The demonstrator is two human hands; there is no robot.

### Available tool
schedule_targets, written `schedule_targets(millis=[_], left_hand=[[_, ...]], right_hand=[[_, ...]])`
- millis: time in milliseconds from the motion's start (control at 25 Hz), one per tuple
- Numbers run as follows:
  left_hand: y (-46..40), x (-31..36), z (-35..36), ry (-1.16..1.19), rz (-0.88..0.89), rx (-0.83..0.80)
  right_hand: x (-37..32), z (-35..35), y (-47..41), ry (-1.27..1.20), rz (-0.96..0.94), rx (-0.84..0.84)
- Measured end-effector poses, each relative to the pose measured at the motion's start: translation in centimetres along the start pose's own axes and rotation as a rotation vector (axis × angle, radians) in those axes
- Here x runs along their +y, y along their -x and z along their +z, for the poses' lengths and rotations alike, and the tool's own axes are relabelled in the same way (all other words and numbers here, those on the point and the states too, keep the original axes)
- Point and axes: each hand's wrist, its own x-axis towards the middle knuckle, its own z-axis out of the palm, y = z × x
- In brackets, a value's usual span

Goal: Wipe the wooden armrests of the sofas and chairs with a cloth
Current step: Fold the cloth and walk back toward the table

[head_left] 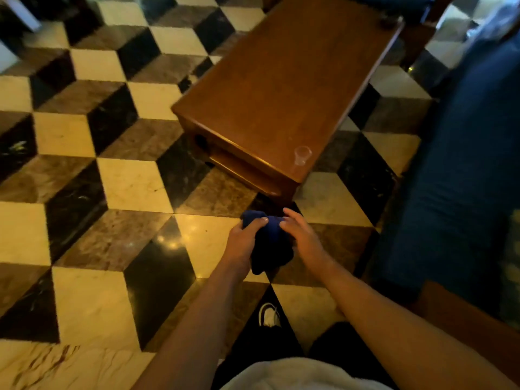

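A dark blue cloth is bunched between my two hands, held over the tiled floor in front of me. My left hand grips its left side with the thumb laid over the top. My right hand rests against the cloth's right side with fingers spread and slightly curled. A blue sofa runs along the right edge of the view, and its brown wooden armrest shows at the lower right, beside my right forearm. Neither hand touches the armrest.
A brown wooden coffee table stands just ahead, with a clear glass near its closest corner. The floor is black, white and brown cube-pattern marble. My white shoe is below the cloth.
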Motion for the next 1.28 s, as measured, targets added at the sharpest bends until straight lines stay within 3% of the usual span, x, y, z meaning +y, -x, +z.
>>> schedule_targets(millis=[160,280,400,520,680,880,1120,1280], left_hand=[[1.1,5.1,-5.6,0.172,0.053,-0.09],[0.0,7.5,-9.3,0.204,0.106,-0.063],[-2.5,10.8,-12.3,-0.021,0.192,0.143],[-7.2,15.9,-15.4,-0.186,0.268,0.301],[-11.2,22.7,-18.4,-0.349,0.37,0.324],[-16.8,36.4,-22.0,-0.195,0.367,0.362],[-24.2,48.4,-27.2,0.225,0.286,0.21],[-33.3,55.4,-32.6,0.137,0.217,0.178]], right_hand=[[-4.0,5.4,-2.3,-0.125,0.146,-0.297],[-5.3,8.8,-5.6,-0.035,0.193,-0.426],[-7.4,12.2,-9.9,0.13,0.131,-0.42],[-10.0,16.1,-16.0,0.073,0.131,-0.418],[-14.2,20.7,-22.1,0.034,0.035,-0.437],[-25.7,29.4,-32.2,0.197,-0.098,-0.51],[-33.6,40.1,-43.8,0.034,0.171,-0.676],[-36.5,47.9,-53.3,0.162,0.106,-0.539]])
